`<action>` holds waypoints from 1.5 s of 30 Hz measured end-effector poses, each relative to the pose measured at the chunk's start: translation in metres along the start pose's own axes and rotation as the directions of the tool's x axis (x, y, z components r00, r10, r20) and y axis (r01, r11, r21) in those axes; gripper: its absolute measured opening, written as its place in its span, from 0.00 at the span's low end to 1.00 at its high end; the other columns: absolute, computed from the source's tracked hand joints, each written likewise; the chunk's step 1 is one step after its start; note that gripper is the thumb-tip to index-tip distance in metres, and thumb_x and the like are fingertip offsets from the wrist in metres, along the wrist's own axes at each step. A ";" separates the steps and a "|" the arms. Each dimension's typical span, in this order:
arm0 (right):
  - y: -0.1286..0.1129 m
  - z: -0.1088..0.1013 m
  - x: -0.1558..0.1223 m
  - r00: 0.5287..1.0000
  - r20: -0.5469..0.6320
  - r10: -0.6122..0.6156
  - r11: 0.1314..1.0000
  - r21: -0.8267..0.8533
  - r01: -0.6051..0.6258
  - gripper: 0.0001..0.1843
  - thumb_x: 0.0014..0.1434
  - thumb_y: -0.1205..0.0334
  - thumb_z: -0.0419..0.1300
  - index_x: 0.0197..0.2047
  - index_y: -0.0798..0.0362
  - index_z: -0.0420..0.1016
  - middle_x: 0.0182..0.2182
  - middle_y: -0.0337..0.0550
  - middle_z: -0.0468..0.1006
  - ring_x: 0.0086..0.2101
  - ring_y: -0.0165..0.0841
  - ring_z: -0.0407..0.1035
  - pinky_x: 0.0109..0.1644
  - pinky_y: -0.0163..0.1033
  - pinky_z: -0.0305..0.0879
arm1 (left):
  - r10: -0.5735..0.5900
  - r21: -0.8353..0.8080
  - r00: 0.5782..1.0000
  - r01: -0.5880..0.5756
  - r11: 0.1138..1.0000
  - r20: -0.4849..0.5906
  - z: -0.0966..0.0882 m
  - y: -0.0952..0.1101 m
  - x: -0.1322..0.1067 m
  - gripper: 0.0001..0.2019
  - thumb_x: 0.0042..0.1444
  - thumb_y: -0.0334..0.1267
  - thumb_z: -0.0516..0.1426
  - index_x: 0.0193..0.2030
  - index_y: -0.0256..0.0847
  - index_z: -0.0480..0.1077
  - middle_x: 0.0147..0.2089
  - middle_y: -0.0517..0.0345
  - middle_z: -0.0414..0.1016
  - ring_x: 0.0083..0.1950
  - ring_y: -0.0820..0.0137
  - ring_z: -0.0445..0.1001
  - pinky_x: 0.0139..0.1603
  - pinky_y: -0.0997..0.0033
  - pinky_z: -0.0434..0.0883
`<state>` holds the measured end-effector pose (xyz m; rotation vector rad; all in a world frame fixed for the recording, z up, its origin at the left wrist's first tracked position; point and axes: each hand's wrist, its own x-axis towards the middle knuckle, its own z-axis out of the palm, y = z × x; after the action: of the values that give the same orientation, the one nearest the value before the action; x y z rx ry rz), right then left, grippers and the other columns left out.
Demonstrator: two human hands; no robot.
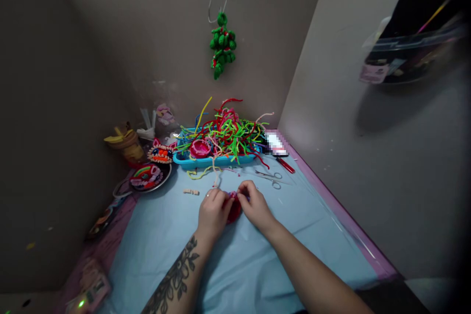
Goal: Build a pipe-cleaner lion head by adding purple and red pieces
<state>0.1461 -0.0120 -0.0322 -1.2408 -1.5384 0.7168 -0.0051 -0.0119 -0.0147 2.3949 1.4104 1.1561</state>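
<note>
My left hand (214, 212), with a ring on one finger, pinches the left edge of a small red craft piece (234, 211) trimmed in pink and purple. From the right, my right hand (257, 207) closes thumb and fingers on the same piece's upper edge. Both hands partly cover it, so its full shape is hidden. Just left of them, short peach bits (191, 191) lie on the blue cloth (287, 245). A pale pipe cleaner (216, 171) trails down from the tray towards my left fingers. Scissors (273, 177) rest beyond my right hand.
A blue tray (221, 161) at the back overflows with coloured pipe cleaners (235, 132). To its right lie a phone (275, 143) and a red-handled tool (286, 165). A round dish (166, 179) with craft pieces stands left. A green ornament (222, 44) hangs on the wall.
</note>
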 end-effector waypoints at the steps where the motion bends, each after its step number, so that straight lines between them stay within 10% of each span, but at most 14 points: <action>1: 0.000 -0.001 0.000 1.000 -0.013 -0.010 1.000 -0.009 0.010 0.05 0.57 0.69 0.52 0.37 0.49 0.62 0.31 0.39 0.69 0.34 0.35 0.67 0.39 0.39 0.62 | -0.010 -0.017 1.000 0.010 1.000 -0.001 0.000 0.000 0.000 0.07 0.59 0.36 0.54 0.30 0.41 0.65 0.30 0.56 0.68 0.35 0.67 0.67 0.37 0.68 0.66; 9: -0.002 -0.011 0.001 0.976 0.132 -0.173 0.977 -0.100 0.187 0.12 0.54 0.71 0.55 0.41 0.49 0.67 0.36 0.43 0.72 0.38 0.37 0.67 0.44 0.42 0.64 | -0.148 -0.125 0.989 0.145 0.981 -0.014 -0.001 -0.008 0.002 0.08 0.55 0.37 0.57 0.27 0.41 0.64 0.28 0.60 0.66 0.31 0.70 0.66 0.32 0.71 0.64; 19: -0.004 -0.015 0.003 0.962 0.155 -0.225 0.957 -0.150 0.248 0.09 0.59 0.69 0.51 0.40 0.49 0.68 0.35 0.44 0.74 0.37 0.36 0.69 0.43 0.41 0.64 | -0.053 -0.073 0.998 0.056 0.996 0.043 -0.006 -0.012 0.004 0.07 0.56 0.37 0.56 0.28 0.41 0.65 0.29 0.59 0.67 0.33 0.69 0.68 0.33 0.70 0.65; 35: -0.007 -0.008 0.005 0.991 0.113 0.070 0.966 0.239 -0.095 0.08 0.51 0.68 0.55 0.35 0.49 0.60 0.28 0.35 0.69 0.31 0.31 0.67 0.37 0.35 0.63 | 0.192 0.154 0.981 -0.196 0.968 0.040 -0.010 -0.008 0.001 0.09 0.60 0.36 0.52 0.29 0.41 0.68 0.30 0.55 0.70 0.35 0.67 0.67 0.37 0.69 0.66; 45: -0.001 -0.011 0.011 0.899 0.335 0.281 0.746 0.513 -0.424 0.18 0.44 0.67 0.58 0.38 0.48 0.56 0.22 0.27 0.70 0.16 0.23 0.56 0.21 0.28 0.49 | 0.158 0.082 0.987 -0.159 0.984 0.023 -0.009 -0.007 0.003 0.06 0.59 0.34 0.54 0.30 0.41 0.68 0.31 0.55 0.70 0.36 0.66 0.67 0.39 0.68 0.67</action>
<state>0.1565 -0.0036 -0.0245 -1.0014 -1.1238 1.5135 -0.0154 -0.0082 -0.0101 2.6101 1.3084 1.1301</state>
